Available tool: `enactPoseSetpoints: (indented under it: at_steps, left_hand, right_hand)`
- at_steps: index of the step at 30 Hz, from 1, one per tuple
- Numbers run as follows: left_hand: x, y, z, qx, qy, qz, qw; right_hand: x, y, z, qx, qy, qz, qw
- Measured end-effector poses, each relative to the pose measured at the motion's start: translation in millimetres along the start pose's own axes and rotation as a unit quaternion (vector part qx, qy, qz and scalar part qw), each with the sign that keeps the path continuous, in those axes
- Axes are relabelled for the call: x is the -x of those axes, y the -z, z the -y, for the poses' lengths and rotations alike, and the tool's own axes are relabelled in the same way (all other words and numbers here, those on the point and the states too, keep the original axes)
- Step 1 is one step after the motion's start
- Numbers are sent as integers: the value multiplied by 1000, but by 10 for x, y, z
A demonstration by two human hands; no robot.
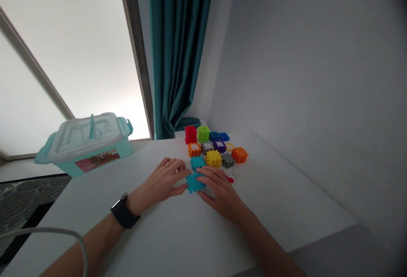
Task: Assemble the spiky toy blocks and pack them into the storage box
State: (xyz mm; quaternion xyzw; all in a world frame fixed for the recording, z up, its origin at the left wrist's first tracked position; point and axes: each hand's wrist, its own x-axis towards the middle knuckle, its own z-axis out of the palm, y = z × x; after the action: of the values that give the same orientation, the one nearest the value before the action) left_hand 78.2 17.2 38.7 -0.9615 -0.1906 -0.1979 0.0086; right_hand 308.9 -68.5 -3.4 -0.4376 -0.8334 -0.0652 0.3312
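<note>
the left hand [163, 179] and the right hand [219, 193] are close together on a sky-blue toothed block [193, 183], which sits near the front edge of the cluster of toys on the white worktop [270, 183]. the left fingertips [182, 176] press against its left side, while the right fingers [206, 176] lie over its upper right side, so the block is held between the two hands. it is chunky plastic with square teeth around its edges. the hands hide part of it, so its full shape cannot be seen. a teal toothed block [197, 163] sits just behind it, and whether the two are joined cannot be told.

farther back lie a red block [190, 134], a green block [203, 134], a blue block [218, 136], an orange block [194, 149], a purple block [219, 146], a yellow block [213, 158], a grey block [228, 160] and another orange block [239, 155]. a small white card [237, 174] lies near the right hand. a black watch [124, 211] circles the left wrist. to the left, a mint-green storage box [98, 158] with a transparent lid stands at the worktop's edge, and a teal curtain [174, 56] hangs behind.
</note>
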Motion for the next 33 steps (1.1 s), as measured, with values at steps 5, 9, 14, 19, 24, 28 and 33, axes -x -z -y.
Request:
enactPoseSetpoints:
  at_steps: [5,9,14,19,24,28,33]
  left_hand:
    - [1,0,-12,13,26,-6,1000]
    - [2,-25,-31,26,50,-26,998]
    - [-19,-74,-80,21,69,-36,997]
    - [-95,-121,-83,22,87,-72,993]
    - [-269,-256,14,47,128,-94,986]
    - [-384,-415,117,76,170,-81,979]
    - [-425,-542,173,107,196,-56,973]
  right_hand:
    - [-54,63,-28,4,2,-9,1000]
    - [-94,93,-79,4,-7,-15,1000]
    - [-139,92,-103,-3,-3,-16,1000]
    - [-190,130,-175,-3,-3,-9,1000]
    - [-162,185,-356,12,-40,-68,997]
    - [-79,194,-461,20,-72,-141,987]
    - [-29,193,-471,16,-95,-174,980]
